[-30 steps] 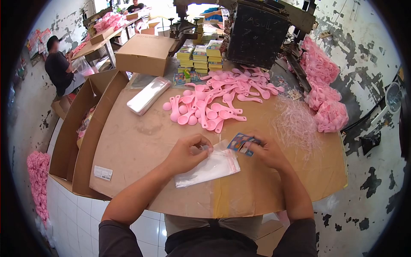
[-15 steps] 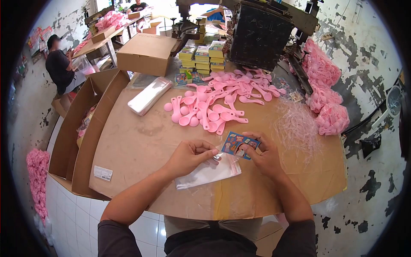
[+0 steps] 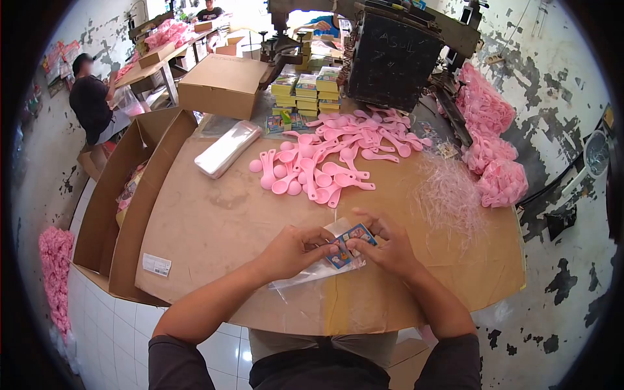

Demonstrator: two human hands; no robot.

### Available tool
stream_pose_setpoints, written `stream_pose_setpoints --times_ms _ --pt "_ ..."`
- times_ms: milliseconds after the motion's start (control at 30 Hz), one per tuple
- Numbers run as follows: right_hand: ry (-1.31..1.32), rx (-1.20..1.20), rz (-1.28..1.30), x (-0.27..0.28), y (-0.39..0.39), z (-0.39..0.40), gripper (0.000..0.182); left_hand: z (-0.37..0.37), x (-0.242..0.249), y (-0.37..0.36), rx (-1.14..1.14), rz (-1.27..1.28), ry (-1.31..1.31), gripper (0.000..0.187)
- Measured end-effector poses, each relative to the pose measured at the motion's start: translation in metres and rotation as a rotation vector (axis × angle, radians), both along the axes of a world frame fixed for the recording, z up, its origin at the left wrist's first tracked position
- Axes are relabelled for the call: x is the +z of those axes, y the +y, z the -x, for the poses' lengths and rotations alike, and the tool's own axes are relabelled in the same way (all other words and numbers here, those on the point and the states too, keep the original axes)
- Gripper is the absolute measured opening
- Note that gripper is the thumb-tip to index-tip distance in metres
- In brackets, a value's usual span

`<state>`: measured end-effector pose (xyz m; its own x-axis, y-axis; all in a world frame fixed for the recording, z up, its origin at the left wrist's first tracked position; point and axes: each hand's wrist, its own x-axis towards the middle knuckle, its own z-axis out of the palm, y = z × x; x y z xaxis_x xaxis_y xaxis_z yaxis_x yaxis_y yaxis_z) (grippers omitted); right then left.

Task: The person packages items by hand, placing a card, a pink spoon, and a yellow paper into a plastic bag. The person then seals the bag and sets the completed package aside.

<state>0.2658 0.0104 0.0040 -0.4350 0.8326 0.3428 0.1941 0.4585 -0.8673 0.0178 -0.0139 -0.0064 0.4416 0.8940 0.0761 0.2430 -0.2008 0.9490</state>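
Note:
My left hand (image 3: 292, 250) pinches the mouth of a clear plastic bag (image 3: 305, 273) that lies on the cardboard-covered table (image 3: 214, 227). My right hand (image 3: 385, 247) holds a small printed colourful card (image 3: 344, 246) at the bag's opening, partly inside it. The two hands meet over the bag near the table's front edge. A pile of pink plastic spoons (image 3: 331, 153) lies beyond the hands in the middle of the table.
A stack of clear bags (image 3: 227, 148) lies at the left. Pink plastic strips (image 3: 448, 195) and bagged pink spoons (image 3: 494, 149) sit right. Stacked card packs (image 3: 305, 91), a cardboard box (image 3: 221, 84) and a black machine (image 3: 390, 58) stand behind. Another person (image 3: 91, 101) sits far left.
My right hand has brought the printed card left and down from beside the bag into its mouth. My left hand has stayed on the bag's opening.

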Motion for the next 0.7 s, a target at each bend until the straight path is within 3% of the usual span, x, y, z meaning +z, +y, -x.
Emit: stream_pose_setpoints --times_ms 167,267,367,467,567,700 --pt "0.064 -0.059 -0.041 -0.016 0.009 -0.007 0.038 0.000 -0.002 0.003 0.130 0.154 -0.262 0.019" --pt "-0.097 0.044 -0.139 0.006 0.003 0.000 0.025 0.002 -0.008 0.005 0.097 0.132 -0.357 0.021" --pt "-0.131 0.283 -0.103 0.005 0.014 -0.002 0.021 0.003 -0.009 0.003 0.120 0.090 -0.249 0.021" --pt "-0.226 0.006 -0.088 0.011 0.035 0.002 0.025 0.005 -0.001 0.003 0.158 0.091 -0.225 0.025" --pt "-0.421 -0.195 -0.396 -0.001 0.079 -0.002 0.024 0.011 0.005 0.007 0.151 0.207 -0.316 0.028" --pt "-0.615 -0.257 -0.473 -0.015 0.102 0.003 0.024 0.016 -0.002 0.012 0.146 0.246 -0.347 0.029"
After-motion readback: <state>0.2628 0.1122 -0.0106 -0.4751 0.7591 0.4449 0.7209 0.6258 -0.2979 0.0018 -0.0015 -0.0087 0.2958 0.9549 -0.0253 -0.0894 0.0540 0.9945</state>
